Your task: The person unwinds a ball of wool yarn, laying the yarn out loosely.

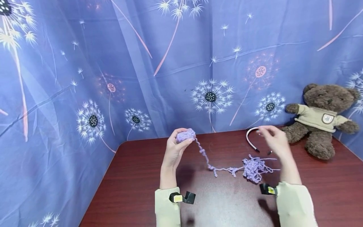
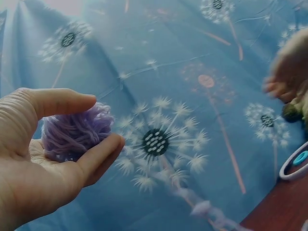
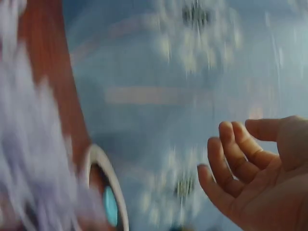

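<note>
My left hand [image 1: 173, 152] is raised above the table and holds a small wound ball of lilac yarn [image 1: 185, 136] between thumb and fingers. In the left wrist view the yarn ball [image 2: 77, 132] sits against the curled fingers. A knotted strand [image 1: 203, 152] hangs from it to the table and runs right to a loose tangle of the same yarn [image 1: 254, 169]. Above and behind that tangle, my right hand [image 1: 275, 142] is in the air. The right wrist view shows the right hand [image 3: 257, 173] with loosely bent fingers and nothing in them.
A white headband [image 1: 249, 141] with dark tips lies near the table's back edge, partly behind my right hand. Something turquoise [image 3: 110, 206] shows inside its curve. A brown teddy bear [image 1: 323, 118] sits at the back right. A blue dandelion-print curtain [image 1: 170, 104] hangs behind the table [image 1: 136, 176].
</note>
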A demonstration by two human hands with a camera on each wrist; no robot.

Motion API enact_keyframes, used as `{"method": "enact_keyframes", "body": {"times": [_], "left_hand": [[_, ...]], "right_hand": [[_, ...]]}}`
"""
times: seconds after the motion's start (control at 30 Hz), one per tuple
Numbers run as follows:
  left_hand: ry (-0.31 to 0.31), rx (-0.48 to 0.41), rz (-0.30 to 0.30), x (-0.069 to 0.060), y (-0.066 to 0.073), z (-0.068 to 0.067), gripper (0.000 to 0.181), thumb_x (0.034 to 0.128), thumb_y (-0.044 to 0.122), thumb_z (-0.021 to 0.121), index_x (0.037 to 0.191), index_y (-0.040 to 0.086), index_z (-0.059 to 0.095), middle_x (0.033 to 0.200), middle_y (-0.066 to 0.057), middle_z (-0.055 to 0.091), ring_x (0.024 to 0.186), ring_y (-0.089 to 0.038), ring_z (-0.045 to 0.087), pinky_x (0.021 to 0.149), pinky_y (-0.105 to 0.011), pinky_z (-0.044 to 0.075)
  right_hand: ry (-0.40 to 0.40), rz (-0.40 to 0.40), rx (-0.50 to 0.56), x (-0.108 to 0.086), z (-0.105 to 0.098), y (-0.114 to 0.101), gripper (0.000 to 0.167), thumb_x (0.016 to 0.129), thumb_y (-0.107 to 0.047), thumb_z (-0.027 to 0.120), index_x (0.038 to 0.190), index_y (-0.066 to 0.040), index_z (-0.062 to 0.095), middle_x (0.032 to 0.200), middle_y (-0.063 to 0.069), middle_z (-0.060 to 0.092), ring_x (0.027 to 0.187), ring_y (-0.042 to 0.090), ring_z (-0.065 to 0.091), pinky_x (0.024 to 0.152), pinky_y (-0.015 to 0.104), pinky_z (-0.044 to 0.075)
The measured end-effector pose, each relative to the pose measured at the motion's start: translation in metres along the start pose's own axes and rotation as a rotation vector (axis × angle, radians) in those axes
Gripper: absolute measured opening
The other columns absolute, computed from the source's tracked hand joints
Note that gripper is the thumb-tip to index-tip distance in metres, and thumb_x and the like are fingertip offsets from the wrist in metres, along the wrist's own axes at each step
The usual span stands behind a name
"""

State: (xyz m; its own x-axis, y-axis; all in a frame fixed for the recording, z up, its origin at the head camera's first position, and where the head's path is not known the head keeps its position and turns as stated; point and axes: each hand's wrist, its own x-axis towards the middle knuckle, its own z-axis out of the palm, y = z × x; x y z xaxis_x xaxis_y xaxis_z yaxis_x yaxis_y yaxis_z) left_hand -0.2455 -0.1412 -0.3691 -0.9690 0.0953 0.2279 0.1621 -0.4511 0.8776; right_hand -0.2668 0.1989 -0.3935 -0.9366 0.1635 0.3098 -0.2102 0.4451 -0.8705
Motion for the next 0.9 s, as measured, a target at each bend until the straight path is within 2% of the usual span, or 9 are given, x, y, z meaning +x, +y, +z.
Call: {"method": "enact_keyframes", "body": {"times": [0.1, 0.17, 0.27, 0.33, 0.4, 0.5, 0.6, 0.73, 0.9], "left_hand": [[-0.055, 0.011, -0.016, -0.002, -0.002, 0.009, 0.038, 0.0809, -0.016, 0.056, 0.106, 0.013, 0.058, 0.117, -0.006, 0.063, 0.098, -0.013, 0.064, 0.086, -0.021, 0.054], [-0.097, 0.015, -0.026, -0.003, -0.003, 0.015, 0.039, 0.0801, -0.017, 0.057, 0.106, 0.013, 0.059, 0.117, -0.006, 0.064, 0.098, -0.013, 0.064, 0.086, -0.021, 0.054], [-0.162, 0.035, -0.037, -0.006, -0.005, 0.023, 0.04, 0.0806, -0.016, 0.056, 0.107, 0.014, 0.059, 0.116, -0.002, 0.065, 0.098, -0.01, 0.063, 0.084, -0.019, 0.054], [-0.193, 0.047, -0.039, -0.007, -0.005, 0.027, 0.04, 0.0813, -0.016, 0.056, 0.107, 0.016, 0.058, 0.114, 0.001, 0.066, 0.097, -0.008, 0.063, 0.083, -0.018, 0.054], [-0.217, 0.057, -0.038, -0.008, -0.006, 0.029, 0.04, 0.0823, -0.015, 0.056, 0.107, 0.016, 0.058, 0.113, 0.003, 0.066, 0.097, -0.007, 0.063, 0.082, -0.018, 0.054], [-0.23, 0.06, -0.037, -0.008, -0.007, 0.029, 0.04, 0.083, -0.016, 0.055, 0.107, 0.016, 0.059, 0.113, 0.003, 0.066, 0.098, -0.008, 0.064, 0.082, -0.019, 0.054], [-0.221, 0.059, -0.036, -0.008, -0.006, 0.027, 0.041, 0.0829, -0.016, 0.055, 0.107, 0.016, 0.059, 0.114, 0.002, 0.066, 0.099, -0.009, 0.065, 0.083, -0.019, 0.055], [-0.196, 0.048, -0.039, -0.006, -0.003, 0.022, 0.04, 0.0827, -0.016, 0.055, 0.107, 0.016, 0.058, 0.115, 0.0, 0.065, 0.1, -0.012, 0.066, 0.086, -0.02, 0.055], [-0.168, 0.024, -0.033, -0.004, 0.0, 0.016, 0.04, 0.0831, -0.017, 0.054, 0.107, 0.015, 0.058, 0.115, -0.002, 0.064, 0.099, -0.016, 0.067, 0.09, -0.024, 0.056]], "right_hand": [[-0.127, -0.123, 0.016, -0.008, 0.035, -0.03, 0.034, 0.1, -0.02, 0.054, 0.119, 0.007, 0.061, 0.094, 0.002, 0.076, 0.079, -0.019, 0.055, 0.073, 0.007, 0.046], [-0.228, -0.173, 0.088, -0.014, 0.057, -0.045, 0.032, 0.1, -0.016, 0.053, 0.122, 0.007, 0.059, 0.109, 0.025, 0.07, 0.085, -0.015, 0.058, 0.077, 0.01, 0.05], [-0.356, -0.189, 0.208, -0.023, 0.082, -0.059, 0.035, 0.101, -0.014, 0.05, 0.129, 0.006, 0.054, 0.119, 0.031, 0.063, 0.093, -0.011, 0.06, 0.085, 0.018, 0.054], [-0.419, -0.165, 0.281, -0.028, 0.093, -0.065, 0.038, 0.102, -0.015, 0.047, 0.133, 0.008, 0.051, 0.124, 0.031, 0.061, 0.098, -0.008, 0.06, 0.09, 0.022, 0.055], [-0.463, -0.126, 0.327, -0.031, 0.099, -0.067, 0.039, 0.104, -0.017, 0.044, 0.131, 0.01, 0.051, 0.117, 0.029, 0.064, 0.096, -0.005, 0.062, 0.09, 0.025, 0.056], [-0.508, -0.077, 0.363, -0.033, 0.101, -0.068, 0.036, 0.103, -0.016, 0.045, 0.119, 0.014, 0.056, 0.093, 0.013, 0.069, 0.082, 0.0, 0.063, 0.08, 0.024, 0.057], [-0.517, -0.078, 0.361, -0.032, 0.096, -0.066, 0.026, 0.101, -0.014, 0.048, 0.104, 0.008, 0.061, 0.073, -0.004, 0.061, 0.068, 0.003, 0.058, 0.063, 0.023, 0.054], [-0.458, -0.091, 0.372, -0.027, 0.08, -0.063, 0.015, 0.1, -0.014, 0.052, 0.095, -0.013, 0.066, 0.069, -0.008, 0.057, 0.064, 0.004, 0.057, 0.054, 0.024, 0.051], [-0.315, -0.083, 0.405, -0.02, 0.054, -0.056, 0.02, 0.1, -0.017, 0.053, 0.091, -0.027, 0.068, 0.07, -0.011, 0.06, 0.067, 0.003, 0.058, 0.062, 0.02, 0.053]]}}
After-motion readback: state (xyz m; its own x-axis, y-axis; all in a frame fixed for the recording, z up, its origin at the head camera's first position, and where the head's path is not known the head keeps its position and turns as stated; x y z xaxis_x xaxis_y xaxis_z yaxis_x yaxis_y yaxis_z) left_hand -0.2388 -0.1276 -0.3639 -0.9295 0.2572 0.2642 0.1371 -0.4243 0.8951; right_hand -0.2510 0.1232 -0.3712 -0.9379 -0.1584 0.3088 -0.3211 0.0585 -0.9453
